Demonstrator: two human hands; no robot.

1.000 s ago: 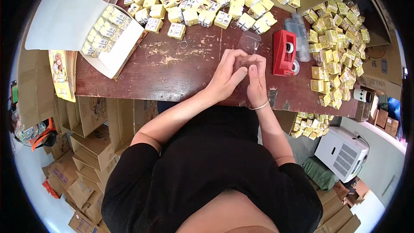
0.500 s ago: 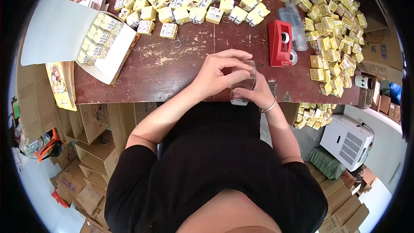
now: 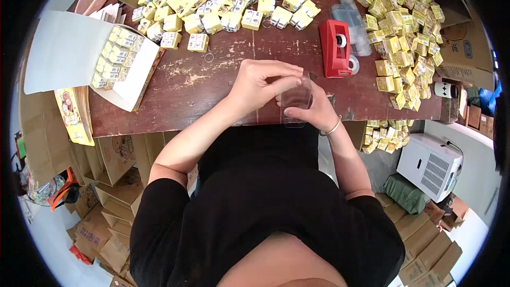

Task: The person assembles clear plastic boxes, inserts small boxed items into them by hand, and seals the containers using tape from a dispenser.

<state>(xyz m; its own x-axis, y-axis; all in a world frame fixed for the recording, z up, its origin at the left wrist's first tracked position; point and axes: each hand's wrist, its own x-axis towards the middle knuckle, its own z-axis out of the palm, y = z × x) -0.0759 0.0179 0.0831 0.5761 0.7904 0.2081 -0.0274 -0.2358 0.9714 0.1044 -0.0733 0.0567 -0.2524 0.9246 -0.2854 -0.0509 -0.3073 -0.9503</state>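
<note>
Between my hands, above the table's front edge, is a clear plastic box [image 3: 295, 95], see-through and standing roughly lengthwise toward me. My right hand [image 3: 314, 110] is wrapped round its right side, with the thumb across the near face. At the far end, the fingers and thumb of my left hand [image 3: 264, 84] are pinched together at the box's upper edge. Whether a flap lies between those fingertips is too fine to make out. A red tape dispenser [image 3: 333, 53] stands beyond my right hand.
Many yellow cube keychains [image 3: 228, 5] lie heaped at the back of the worn table [image 3: 175, 101]. Packed yellow cubes [image 3: 404, 42] pile up at right. An open white box [image 3: 139, 77] with cubes stands left, beside printed cards [image 3: 73, 114]. Clear plastic pieces [image 3: 357, 26] lie behind the dispenser.
The clear box has turned so its broad face shows more. My left fingers have closed together at its far end. The whole view has shifted slightly.
</note>
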